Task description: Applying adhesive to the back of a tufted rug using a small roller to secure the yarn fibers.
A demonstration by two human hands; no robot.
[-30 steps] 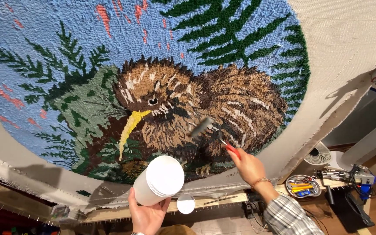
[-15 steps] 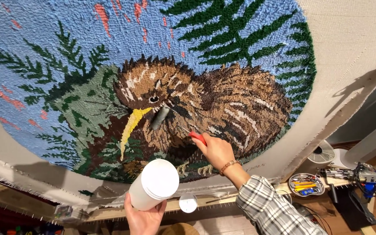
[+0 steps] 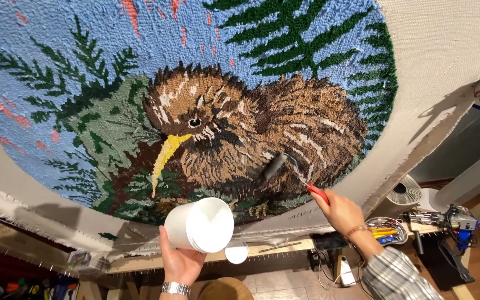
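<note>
A round tufted rug [image 3: 112,72] fills the view, stretched on cream cloth [image 3: 445,61] over a wooden frame [image 3: 273,247]. It shows a brown bird [image 3: 240,133] with a yellow beak, green ferns and blue sky. My right hand [image 3: 343,214] grips the red handle of a small paint roller [image 3: 276,165], whose dark roller head rests on the bird's lower body. My left hand [image 3: 181,261] holds a white cup [image 3: 201,225] just below the rug's bottom edge, tilted on its side.
A white fan [image 3: 404,193] and a bench with coloured tools [image 3: 387,230] stand at the lower right. A blue tool [image 3: 462,225] lies further right. A small white lid [image 3: 236,254] sits on the frame rail.
My right hand has swung the roller back to the right and down, from the bird's neck to its lower body. The cup has stayed in my left hand.
</note>
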